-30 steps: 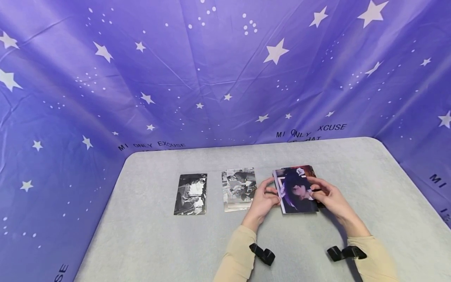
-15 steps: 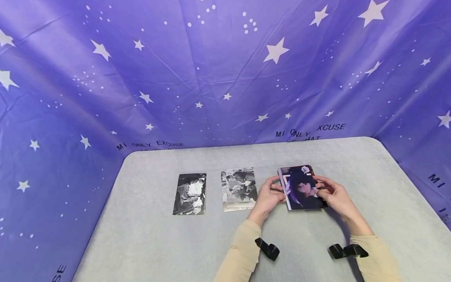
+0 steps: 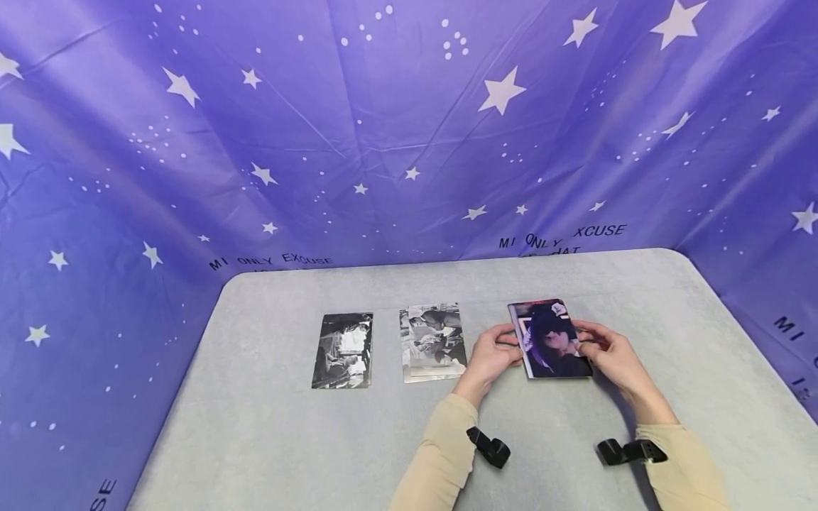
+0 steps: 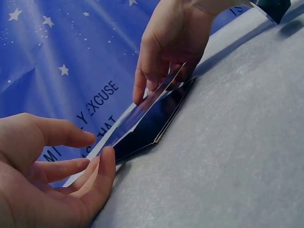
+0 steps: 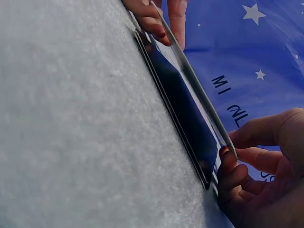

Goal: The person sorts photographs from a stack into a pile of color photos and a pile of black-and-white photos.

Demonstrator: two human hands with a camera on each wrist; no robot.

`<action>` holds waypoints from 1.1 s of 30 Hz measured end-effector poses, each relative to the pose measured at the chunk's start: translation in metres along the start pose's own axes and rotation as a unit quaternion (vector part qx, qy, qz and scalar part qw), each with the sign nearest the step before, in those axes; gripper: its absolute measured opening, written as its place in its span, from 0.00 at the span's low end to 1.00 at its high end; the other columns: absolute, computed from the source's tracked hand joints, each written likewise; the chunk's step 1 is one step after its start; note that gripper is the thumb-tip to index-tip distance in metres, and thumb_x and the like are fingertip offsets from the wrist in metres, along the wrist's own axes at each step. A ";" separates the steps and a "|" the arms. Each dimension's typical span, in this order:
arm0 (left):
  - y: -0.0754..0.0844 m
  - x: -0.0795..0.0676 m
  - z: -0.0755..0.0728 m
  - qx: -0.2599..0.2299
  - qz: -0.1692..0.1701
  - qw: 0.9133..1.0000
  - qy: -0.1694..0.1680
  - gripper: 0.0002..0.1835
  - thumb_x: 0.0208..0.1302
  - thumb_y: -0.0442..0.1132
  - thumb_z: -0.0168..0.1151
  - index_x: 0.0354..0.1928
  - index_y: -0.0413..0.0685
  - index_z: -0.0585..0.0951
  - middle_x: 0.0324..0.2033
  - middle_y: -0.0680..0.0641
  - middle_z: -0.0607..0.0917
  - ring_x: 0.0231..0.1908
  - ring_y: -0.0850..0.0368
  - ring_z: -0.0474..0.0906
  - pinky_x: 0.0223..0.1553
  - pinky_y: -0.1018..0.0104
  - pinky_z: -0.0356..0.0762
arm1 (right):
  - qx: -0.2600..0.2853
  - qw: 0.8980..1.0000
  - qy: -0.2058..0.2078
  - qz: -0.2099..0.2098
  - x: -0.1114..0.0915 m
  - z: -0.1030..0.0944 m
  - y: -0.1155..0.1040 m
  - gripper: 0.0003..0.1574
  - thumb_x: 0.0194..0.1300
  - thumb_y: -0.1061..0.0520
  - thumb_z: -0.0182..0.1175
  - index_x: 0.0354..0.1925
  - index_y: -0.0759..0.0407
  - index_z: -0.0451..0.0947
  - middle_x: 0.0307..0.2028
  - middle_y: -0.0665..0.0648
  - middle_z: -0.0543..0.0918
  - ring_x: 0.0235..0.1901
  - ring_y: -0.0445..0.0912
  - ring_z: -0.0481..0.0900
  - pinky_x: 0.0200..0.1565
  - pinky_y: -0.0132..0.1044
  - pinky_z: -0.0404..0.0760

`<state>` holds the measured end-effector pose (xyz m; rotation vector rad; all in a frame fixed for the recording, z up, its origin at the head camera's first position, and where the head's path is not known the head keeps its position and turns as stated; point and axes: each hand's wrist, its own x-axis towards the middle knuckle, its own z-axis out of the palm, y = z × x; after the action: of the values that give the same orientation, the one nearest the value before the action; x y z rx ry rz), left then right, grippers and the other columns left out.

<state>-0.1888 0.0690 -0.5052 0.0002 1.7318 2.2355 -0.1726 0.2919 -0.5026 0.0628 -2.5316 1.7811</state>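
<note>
A colour photo showing a person in a dark hat is held slightly tilted above a small pile of photos at the right of the table. On its left edge my left hand pinches it between thumb and fingers. My right hand pinches the opposite edge, the card's rim showing between thumb and fingers in the right wrist view. From the left wrist view, a gap separates the held photo from the dark photos lying beneath. In the head view the held photo mostly hides that pile.
A pile of black-and-white photos lies left of my left hand, its edges uneven. Farther left is another black-and-white photo pile. All rest on a grey table, backed by a purple star-patterned cloth.
Both hands have carried the colour photo a little right and away from me, so it now covers the pile that showed behind it earlier. The other piles stay put.
</note>
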 end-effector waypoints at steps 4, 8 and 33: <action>-0.001 0.000 -0.001 0.016 0.006 1.000 -0.001 0.29 0.48 0.16 0.57 0.58 0.27 0.73 0.35 0.42 0.80 0.27 0.61 0.77 0.35 0.63 0.83 | -0.006 1.000 0.004 0.005 0.002 0.000 0.001 0.25 0.59 0.73 0.56 0.56 0.79 0.68 0.33 0.47 0.79 0.27 0.34 0.73 0.24 0.26 0.71; 0.000 0.000 -0.001 0.027 0.008 1.000 0.002 0.28 0.49 0.17 0.57 0.57 0.27 0.73 0.36 0.41 0.81 0.28 0.61 0.77 0.36 0.62 0.83 | -0.012 1.000 0.002 0.009 0.003 0.000 0.001 0.26 0.60 0.72 0.56 0.57 0.80 0.68 0.34 0.46 0.78 0.27 0.34 0.73 0.24 0.26 0.72; 0.007 -0.008 -0.020 0.038 0.015 0.999 0.023 0.21 0.50 0.19 0.56 0.49 0.27 0.78 0.39 0.38 0.81 0.28 0.61 0.77 0.34 0.65 0.82 | -0.014 1.000 0.010 0.024 -0.004 0.000 -0.005 0.22 0.65 0.67 0.54 0.56 0.74 0.69 0.36 0.44 0.79 0.27 0.36 0.73 0.23 0.30 0.72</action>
<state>-0.1864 0.0464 -0.5022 -0.0090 1.8516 2.2057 -0.1685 0.2904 -0.4982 -0.0166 -2.5640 1.7525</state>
